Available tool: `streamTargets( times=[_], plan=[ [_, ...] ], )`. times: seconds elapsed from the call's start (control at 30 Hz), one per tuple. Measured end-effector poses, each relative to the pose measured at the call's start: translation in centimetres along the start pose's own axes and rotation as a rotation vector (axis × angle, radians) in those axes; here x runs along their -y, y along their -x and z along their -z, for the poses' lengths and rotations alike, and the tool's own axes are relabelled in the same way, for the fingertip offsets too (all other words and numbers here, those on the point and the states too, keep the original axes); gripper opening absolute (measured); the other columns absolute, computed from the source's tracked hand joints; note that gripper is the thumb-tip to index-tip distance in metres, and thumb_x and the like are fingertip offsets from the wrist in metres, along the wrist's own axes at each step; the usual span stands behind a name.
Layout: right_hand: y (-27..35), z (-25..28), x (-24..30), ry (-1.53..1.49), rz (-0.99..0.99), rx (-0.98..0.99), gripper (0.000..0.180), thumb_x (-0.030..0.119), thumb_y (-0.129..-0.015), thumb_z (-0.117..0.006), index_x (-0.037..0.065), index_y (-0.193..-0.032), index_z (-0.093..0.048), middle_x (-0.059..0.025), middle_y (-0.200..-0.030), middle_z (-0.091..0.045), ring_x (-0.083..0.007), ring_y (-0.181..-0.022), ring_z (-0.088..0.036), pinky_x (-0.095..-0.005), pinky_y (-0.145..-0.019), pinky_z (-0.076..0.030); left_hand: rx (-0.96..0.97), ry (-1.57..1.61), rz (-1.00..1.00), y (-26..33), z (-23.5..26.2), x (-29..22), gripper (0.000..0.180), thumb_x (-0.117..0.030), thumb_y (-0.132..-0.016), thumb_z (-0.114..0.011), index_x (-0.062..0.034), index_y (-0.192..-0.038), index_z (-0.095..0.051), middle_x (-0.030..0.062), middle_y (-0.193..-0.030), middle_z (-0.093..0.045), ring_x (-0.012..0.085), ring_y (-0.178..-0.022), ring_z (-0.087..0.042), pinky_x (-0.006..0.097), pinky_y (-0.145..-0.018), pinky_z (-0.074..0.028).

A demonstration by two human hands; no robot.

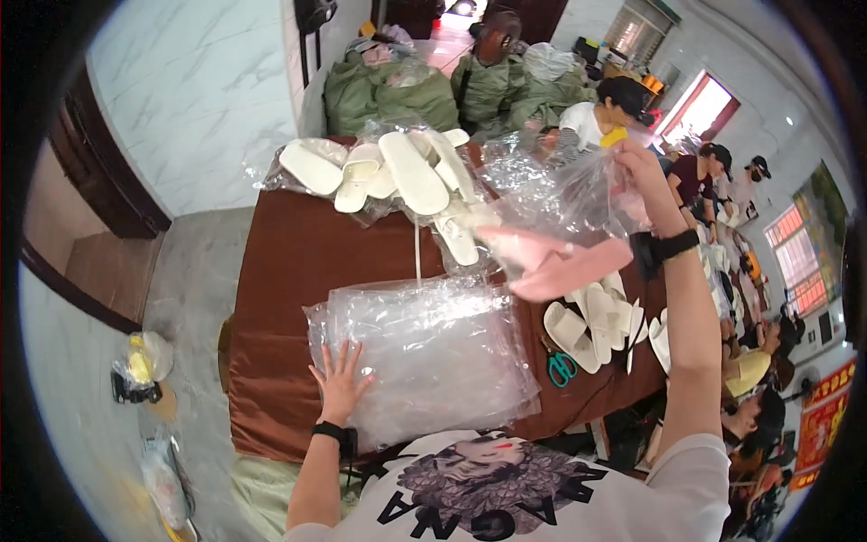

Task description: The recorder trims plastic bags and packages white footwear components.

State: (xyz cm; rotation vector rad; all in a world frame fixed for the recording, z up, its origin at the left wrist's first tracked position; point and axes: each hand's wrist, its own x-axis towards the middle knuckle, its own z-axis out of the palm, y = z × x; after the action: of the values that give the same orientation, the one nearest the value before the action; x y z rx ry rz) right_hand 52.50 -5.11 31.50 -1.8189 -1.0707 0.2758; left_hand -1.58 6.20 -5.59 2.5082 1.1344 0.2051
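My right hand is raised at the right, its fingers closed on the top of a clear plastic bag. Inside that bag hang pink slippers, above the table's right part. My left hand lies flat with fingers spread on the left edge of a stack of clear plastic bags. White slippers, several of them in clear bags, are heaped at the table's far side. More white slippers stand loose at the right, beside scissors with teal handles.
A brown cloth covers the table. Large green sacks stand behind it. A person in a white top is beyond the far right corner, and other people sit along the right side. A doorway is at the left.
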Motion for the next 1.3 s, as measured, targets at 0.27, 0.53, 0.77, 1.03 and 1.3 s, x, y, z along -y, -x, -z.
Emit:
streamTargets(
  times=[0.27, 0.53, 0.77, 1.03, 1.3],
  plan=[
    [14.8, -5.6, 9.1, -0.231, -0.058, 0.296, 0.020, 0.010, -0.091, -0.051, -0.001, -0.106, -0.059, -0.0005, -0.082, -0.059, -0.0074, -0.068, -0.059, -0.0237, -0.055, -0.051, -0.300, 0.586, -0.263, 2.4, 7.3, -5.5, 0.089, -0.024, -0.073, -0.080, -0.0174, -0.147, -0.032, 0.0127, -0.157, -0.023, 0.0405, -0.144, -0.017, 0.061, -0.114, -0.015],
    [17.9, -7.7, 11.8, -0.524, -0.103, 0.508, 0.017, 0.008, -0.092, -0.053, -0.001, -0.105, -0.058, -0.0003, -0.072, -0.056, -0.0063, -0.061, -0.056, -0.0224, -0.053, -0.051, -0.091, 1.444, -0.239, 0.0, 10.6, -11.7, 0.071, -0.013, -0.084, -0.070, -0.0135, -0.144, -0.030, 0.0084, -0.127, -0.046, 0.0212, -0.115, -0.050, 0.039, -0.096, -0.047],
    [19.2, -7.8, 10.7, -0.496, -0.106, 0.486, 0.016, 0.006, -0.093, -0.052, -0.001, -0.105, -0.059, -0.0022, -0.075, -0.058, -0.0069, -0.062, -0.057, -0.0225, -0.055, -0.049, -0.207, 1.461, -0.066, 1.4, 12.6, -11.0, 0.018, 0.000, -0.090, -0.057, -0.0092, -0.100, -0.045, -0.0009, -0.095, -0.048, 0.0087, -0.088, -0.053, 0.024, -0.073, -0.051],
    [26.3, -6.5, 3.5, -0.053, 0.328, 0.461, 0.012, 0.000, -0.086, -0.060, 0.004, -0.095, -0.067, -0.0083, -0.107, -0.063, -0.0255, -0.105, -0.060, -0.0380, -0.091, -0.046, -0.469, 0.971, -0.200, 4.7, 13.9, -7.5, 0.013, 0.010, -0.083, -0.051, -0.0031, -0.079, -0.053, 0.0015, -0.084, -0.053, 0.0127, -0.080, -0.049, 0.025, -0.073, -0.041],
    [36.0, -13.5, -11.4, -0.121, -0.465, 0.412, 0.024, 0.009, -0.091, -0.059, 0.000, -0.113, -0.061, -0.0099, -0.100, -0.068, -0.0136, -0.093, -0.063, -0.0282, -0.081, -0.050, -0.276, 0.848, 0.240, 6.4, 6.4, -2.1, 0.015, -0.004, -0.096, -0.051, 0.0016, -0.106, -0.060, 0.0087, -0.103, -0.064, 0.0172, -0.097, -0.059, 0.029, -0.087, -0.046]
  ],
)
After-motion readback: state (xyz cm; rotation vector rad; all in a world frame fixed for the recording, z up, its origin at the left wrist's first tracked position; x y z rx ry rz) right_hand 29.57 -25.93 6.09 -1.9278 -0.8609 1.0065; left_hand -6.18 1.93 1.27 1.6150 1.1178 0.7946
